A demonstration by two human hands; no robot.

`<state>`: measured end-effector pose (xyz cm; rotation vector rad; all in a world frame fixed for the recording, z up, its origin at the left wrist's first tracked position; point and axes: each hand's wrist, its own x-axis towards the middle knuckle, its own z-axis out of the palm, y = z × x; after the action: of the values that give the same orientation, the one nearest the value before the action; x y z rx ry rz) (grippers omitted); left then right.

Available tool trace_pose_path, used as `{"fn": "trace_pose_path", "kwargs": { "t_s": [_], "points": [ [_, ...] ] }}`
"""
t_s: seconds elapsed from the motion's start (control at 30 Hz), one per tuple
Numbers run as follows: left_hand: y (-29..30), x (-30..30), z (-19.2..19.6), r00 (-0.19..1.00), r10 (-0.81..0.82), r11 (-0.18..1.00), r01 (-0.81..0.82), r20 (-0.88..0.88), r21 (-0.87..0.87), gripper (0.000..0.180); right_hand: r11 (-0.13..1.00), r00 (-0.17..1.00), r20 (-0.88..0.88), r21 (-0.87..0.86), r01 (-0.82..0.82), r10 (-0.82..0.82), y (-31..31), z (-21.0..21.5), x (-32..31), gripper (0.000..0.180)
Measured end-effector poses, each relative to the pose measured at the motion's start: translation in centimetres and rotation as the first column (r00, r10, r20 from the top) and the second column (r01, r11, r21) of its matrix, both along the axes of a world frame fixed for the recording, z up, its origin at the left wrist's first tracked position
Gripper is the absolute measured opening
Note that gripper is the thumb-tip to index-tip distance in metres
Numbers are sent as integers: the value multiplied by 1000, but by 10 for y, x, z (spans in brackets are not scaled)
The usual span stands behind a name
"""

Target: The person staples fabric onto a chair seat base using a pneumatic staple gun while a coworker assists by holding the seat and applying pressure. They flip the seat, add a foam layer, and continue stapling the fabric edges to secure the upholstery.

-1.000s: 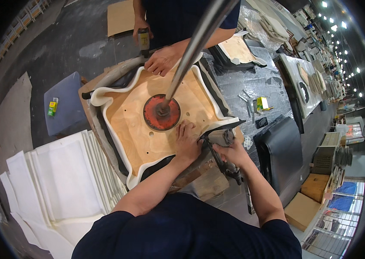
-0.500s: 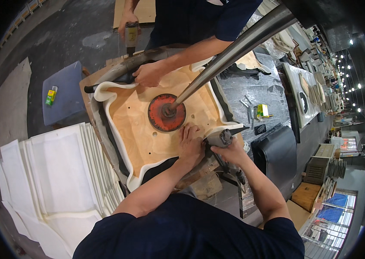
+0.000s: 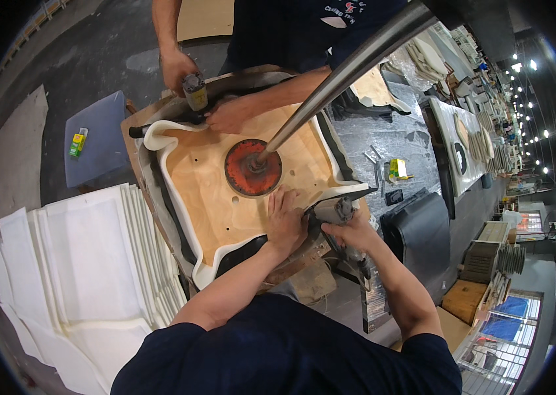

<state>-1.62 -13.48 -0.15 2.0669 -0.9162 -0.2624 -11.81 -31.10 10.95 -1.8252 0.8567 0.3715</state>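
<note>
A pale wooden seat panel (image 3: 212,204) edged with white foam (image 3: 189,247) and black cover material (image 3: 242,255) lies before me. A red round plate (image 3: 237,172) on a metal rod (image 3: 321,102) rests on its middle. Near the panel's close edge my left hand (image 3: 286,222) lies with its fingers stretched over the wood. Beside it, my right hand (image 3: 355,232) grips a staple gun (image 3: 334,210), its nose at the panel's near right edge. Across from me, a co-worker's hand (image 3: 178,71) holds another staple gun (image 3: 195,92); their other hand (image 3: 230,116) presses the far edge.
White foam sheets (image 3: 94,253) are stacked at the left. A blue-grey padded seat (image 3: 97,148) carries a small green-yellow box (image 3: 78,141). To the right, a plastic-covered table (image 3: 403,141) bears a yellow box (image 3: 398,169) and folded black material (image 3: 417,230).
The co-worker's staple gun has come down and tilted toward the far edge, beside their other hand. My left fingers have straightened slightly on the wood; my staple gun stays nearly in place.
</note>
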Motion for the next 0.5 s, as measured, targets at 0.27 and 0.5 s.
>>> {"fn": "trace_pose_path", "kwargs": {
  "t_s": [0.27, 0.5],
  "points": [
    [1, 1, 10, 998, 13, 1000, -13, -60, 0, 16, 978, 985, -140, -166, -128, 105, 9, 1, 14, 46],
    [20, -4, 10, 997, 29, 997, -23, 71, -75, 19, 993, 994, -107, -109, -44, 32, 19, 16, 21, 36]
  ]
}}
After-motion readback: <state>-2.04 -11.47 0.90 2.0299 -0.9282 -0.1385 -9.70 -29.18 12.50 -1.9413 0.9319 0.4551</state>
